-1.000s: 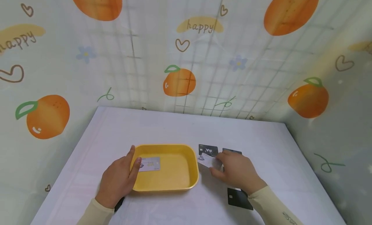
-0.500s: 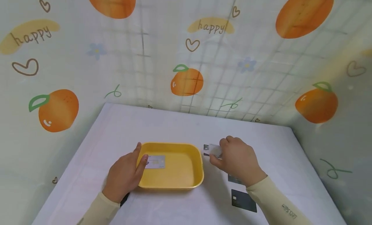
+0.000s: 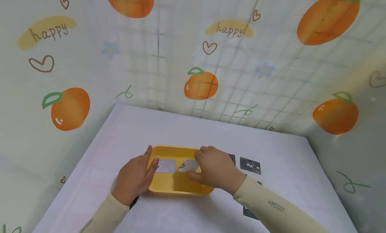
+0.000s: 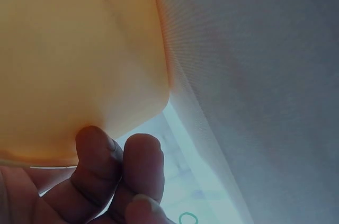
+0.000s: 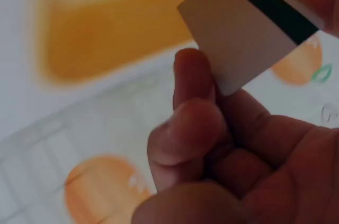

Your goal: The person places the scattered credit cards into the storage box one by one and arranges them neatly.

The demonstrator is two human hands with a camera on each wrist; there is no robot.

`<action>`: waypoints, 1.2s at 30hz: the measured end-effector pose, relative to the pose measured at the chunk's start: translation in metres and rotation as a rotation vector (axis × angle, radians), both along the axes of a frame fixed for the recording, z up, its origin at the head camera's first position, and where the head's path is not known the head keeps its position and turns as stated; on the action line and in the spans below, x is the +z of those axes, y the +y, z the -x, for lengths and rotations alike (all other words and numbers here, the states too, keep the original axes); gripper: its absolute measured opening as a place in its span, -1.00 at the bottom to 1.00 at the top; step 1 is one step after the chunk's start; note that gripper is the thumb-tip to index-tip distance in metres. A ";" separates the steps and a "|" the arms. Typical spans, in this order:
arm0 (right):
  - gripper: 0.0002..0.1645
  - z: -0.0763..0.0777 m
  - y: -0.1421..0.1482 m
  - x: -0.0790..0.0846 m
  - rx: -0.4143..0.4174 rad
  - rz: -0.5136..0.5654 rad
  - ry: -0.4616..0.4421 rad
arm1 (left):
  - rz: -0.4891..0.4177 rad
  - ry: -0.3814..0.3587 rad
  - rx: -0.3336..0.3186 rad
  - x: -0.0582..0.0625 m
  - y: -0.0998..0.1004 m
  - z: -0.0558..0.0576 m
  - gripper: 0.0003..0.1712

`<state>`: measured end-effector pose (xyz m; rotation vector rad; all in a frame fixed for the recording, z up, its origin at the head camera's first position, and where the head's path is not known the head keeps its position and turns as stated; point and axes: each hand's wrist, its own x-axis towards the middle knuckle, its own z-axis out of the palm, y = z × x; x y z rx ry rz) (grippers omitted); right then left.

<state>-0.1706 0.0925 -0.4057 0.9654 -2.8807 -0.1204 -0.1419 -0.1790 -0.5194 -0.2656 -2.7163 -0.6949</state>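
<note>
A yellow tray (image 3: 178,192) stands on the white table, and my left hand (image 3: 132,177) grips its left side, thumb over the rim. The left wrist view shows curled fingers (image 4: 143,166) against the tray's outside. One silvery card (image 3: 167,166) lies in the tray near that thumb. Over the tray's right half, my right hand (image 3: 218,167) holds a second silvery card (image 3: 187,166), partly hidden by the fingers. The right wrist view shows this card's back (image 5: 238,33) with a dark stripe, tilted between thumb and fingers.
Right of the tray lie several black cards, one a Vip card (image 3: 250,165), another a black card (image 3: 250,213) partly under the right sleeve. A dark object (image 3: 134,202) shows beside the left wrist. A printed curtain (image 3: 169,59) surrounds the table (image 3: 181,126).
My right hand has carried the silvery card left from above the black cards to over the tray. The left hand keeps its grip on the tray. The head view has shifted slightly.
</note>
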 end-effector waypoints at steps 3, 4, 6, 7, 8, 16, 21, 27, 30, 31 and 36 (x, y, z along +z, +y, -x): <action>-0.37 0.000 -0.021 -0.003 0.084 -0.006 -0.092 | 0.005 0.001 0.003 0.001 -0.001 0.001 -0.24; -0.39 0.001 -0.026 -0.004 0.115 -0.003 -0.114 | 0.004 -0.001 0.003 0.001 -0.001 0.001 -0.24; -0.42 0.003 -0.037 -0.005 0.175 -0.001 -0.150 | 0.011 -0.001 0.004 0.003 -0.003 0.001 -0.25; -0.42 0.003 -0.040 -0.006 0.197 -0.006 -0.166 | 0.015 -0.004 0.003 0.004 -0.002 0.001 -0.25; -0.41 0.004 -0.044 -0.007 0.208 -0.016 -0.184 | 0.015 -0.006 0.002 0.005 -0.003 0.001 -0.24; -0.49 0.016 -0.070 -0.018 0.222 -0.097 -0.310 | 0.015 0.008 -0.010 0.003 -0.004 0.004 -0.23; -0.56 0.022 -0.080 -0.025 0.237 -0.112 -0.378 | 0.013 0.015 -0.001 0.004 -0.004 0.003 -0.25; -0.60 0.028 -0.086 -0.042 0.226 -0.098 -0.476 | 0.002 0.016 0.005 0.003 -0.003 0.003 -0.24; -0.60 0.030 -0.086 -0.049 0.227 -0.099 -0.477 | 0.001 0.010 0.001 0.003 -0.002 0.002 -0.23; -0.60 0.030 -0.086 -0.050 0.228 -0.099 -0.477 | 0.002 0.010 -0.001 0.004 -0.002 0.002 -0.23; -0.56 0.032 -0.084 -0.053 0.230 -0.086 -0.486 | 0.016 0.020 0.003 0.005 0.000 0.002 -0.25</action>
